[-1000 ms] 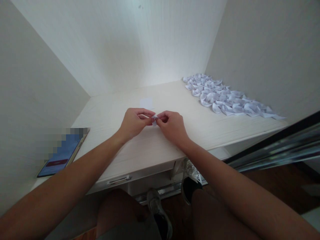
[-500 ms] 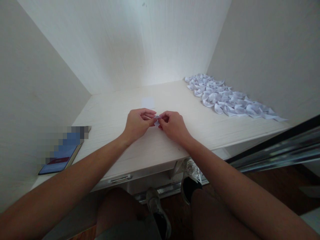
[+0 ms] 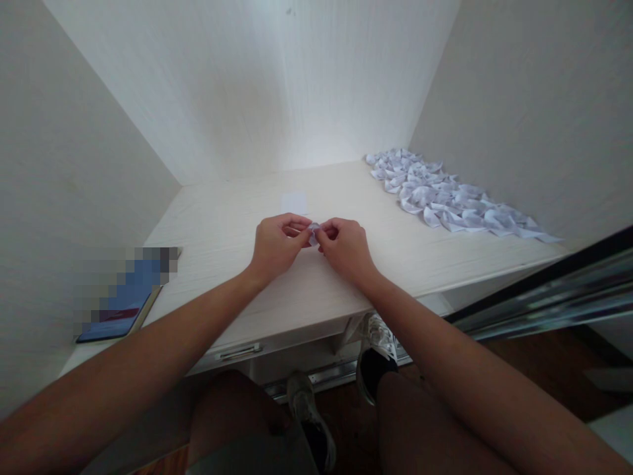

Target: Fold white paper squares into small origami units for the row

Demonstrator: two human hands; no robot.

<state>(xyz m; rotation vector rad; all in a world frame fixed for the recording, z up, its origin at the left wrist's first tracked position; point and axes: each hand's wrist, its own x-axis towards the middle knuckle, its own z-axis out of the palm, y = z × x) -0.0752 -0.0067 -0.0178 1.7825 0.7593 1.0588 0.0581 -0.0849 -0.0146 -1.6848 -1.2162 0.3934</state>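
Between my fingertips is a small piece of folded white paper [image 3: 314,233], held just above the white tabletop [image 3: 237,305]. My left hand [image 3: 281,243] pinches its left side with thumb and fingers. From the right, my right hand [image 3: 345,243] grips the other side, fingers curled in. Much of the paper is covered by my fingers, so its exact shape is unclear. Just beyond my hands lies a flat white paper sheet [image 3: 293,202]. A long heap of folded white paper pieces [image 3: 435,194] runs along the right wall.
At the left edge lies a tablet [image 3: 126,300], partly pixelated. Walls close in the table's back and both sides. Below the front edge are a drawer handle [image 3: 240,352] and my shoes [image 3: 378,343]. A dark-edged glass panel [image 3: 544,297] stands at the right.
My fingers have shifted slightly on the small paper, which now shows a rounder face between them. Both hands sit a touch farther right in view. The heap and sheet stay put.
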